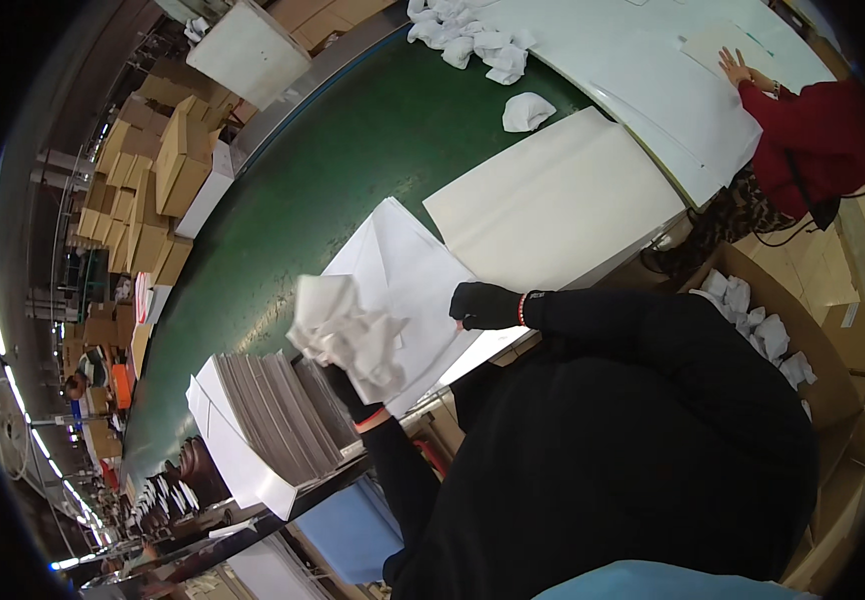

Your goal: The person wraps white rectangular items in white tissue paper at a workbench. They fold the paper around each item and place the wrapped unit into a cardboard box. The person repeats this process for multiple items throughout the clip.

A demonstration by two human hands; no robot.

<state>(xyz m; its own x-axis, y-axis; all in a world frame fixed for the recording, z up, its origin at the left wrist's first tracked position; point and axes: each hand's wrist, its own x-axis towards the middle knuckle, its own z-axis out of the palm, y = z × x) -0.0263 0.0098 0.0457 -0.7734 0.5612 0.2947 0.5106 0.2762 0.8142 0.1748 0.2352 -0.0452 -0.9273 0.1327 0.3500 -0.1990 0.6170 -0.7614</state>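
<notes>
My left hand (349,392), in a dark glove, is mostly hidden behind a crumpled sheet of white paper (345,325) that it grips; the paper is smeared by motion. Beneath that paper lie flat white sheets (393,260), stacked slightly askew at the table's near edge. My right hand (488,306) wears a black glove and is curled closed over the right edge of these sheets. Whether its fingers pinch a sheet is hidden. A red-and-white band circles the right wrist.
A tall stack of grey-white boards (278,415) stands left of my left hand. Cream sheets (553,190) lie to the right. Crumpled papers (468,38) sit at the far side of the green table (323,160); others fill a carton (828,375). A person in red (823,140) works at far right.
</notes>
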